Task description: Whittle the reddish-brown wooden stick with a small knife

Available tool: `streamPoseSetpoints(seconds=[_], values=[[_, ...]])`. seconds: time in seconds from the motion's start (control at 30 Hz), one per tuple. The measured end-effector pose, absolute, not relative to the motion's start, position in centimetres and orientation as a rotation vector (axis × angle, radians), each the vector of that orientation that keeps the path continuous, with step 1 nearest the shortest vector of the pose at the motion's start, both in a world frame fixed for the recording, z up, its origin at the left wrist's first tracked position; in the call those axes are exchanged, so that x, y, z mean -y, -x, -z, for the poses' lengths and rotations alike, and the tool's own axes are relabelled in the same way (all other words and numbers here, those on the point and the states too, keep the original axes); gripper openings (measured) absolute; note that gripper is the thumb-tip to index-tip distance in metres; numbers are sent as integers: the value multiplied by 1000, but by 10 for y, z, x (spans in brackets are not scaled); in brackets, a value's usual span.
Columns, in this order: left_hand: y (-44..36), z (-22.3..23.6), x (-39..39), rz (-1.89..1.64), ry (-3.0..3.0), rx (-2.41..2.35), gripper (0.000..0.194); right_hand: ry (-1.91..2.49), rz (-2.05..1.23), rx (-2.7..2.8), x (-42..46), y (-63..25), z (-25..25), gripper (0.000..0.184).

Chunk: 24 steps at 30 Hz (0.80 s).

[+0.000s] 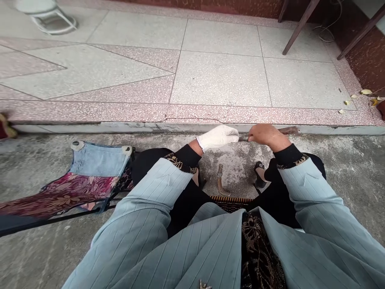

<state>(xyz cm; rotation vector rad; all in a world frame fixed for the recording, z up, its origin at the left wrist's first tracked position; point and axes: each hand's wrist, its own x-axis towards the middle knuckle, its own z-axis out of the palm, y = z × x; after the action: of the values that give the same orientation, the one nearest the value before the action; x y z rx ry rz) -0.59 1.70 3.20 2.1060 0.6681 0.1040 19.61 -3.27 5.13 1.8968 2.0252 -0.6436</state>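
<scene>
My left hand point(219, 138), in a white knit glove, is closed around one end of a brown stick. My right hand point(264, 134) is bare, its fingers closed on the same piece just to the right. In the short gap between them shows a grey band point(244, 137), which looks like wound wire. Past my right wrist sticks out the rough brown end of the stick point(289, 130). My fingers hide the rest of it. On the concrete between my feet lies a short curved brown piece point(221, 180), like a hooked handle, touched by neither hand.
A raised tiled step point(219, 80) runs across in front of my hands. To my left stands a folding chair point(93, 160) with denim and flowered cloth. A white stool point(51, 16) is far left; dark wooden legs point(300, 26) and yellow scraps point(347, 102) are at right.
</scene>
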Motion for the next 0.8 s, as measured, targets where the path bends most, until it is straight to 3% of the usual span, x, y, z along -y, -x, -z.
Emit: streamPoseSetpoints(seconds=[0.1,0.27,0.33,0.47,0.53,0.63,0.8], values=[[6,-33,-18,-128,-2138,-646,27,-1608,933,-2081,38,-193,-56,18],[6,-28,-23,-189,-1924,-596,28,-1151,1696,-2228,46,-207,-76,14],[5,-23,-21,-259,-1721,-575,31,-1315,1885,-2335,47,-218,-82,19],[0,-15,-16,-340,-1367,-471,40,-2159,2133,-2438,41,-235,-84,33],[-1,-14,-14,-326,-1332,-444,39,-2577,2072,-2386,35,-241,-79,39],[0,-21,-13,-303,-1381,-458,33,-2911,1669,-2264,26,-246,-68,40],[10,-41,-19,-310,-1558,-505,24,-2709,717,-2203,20,-245,-61,35]])
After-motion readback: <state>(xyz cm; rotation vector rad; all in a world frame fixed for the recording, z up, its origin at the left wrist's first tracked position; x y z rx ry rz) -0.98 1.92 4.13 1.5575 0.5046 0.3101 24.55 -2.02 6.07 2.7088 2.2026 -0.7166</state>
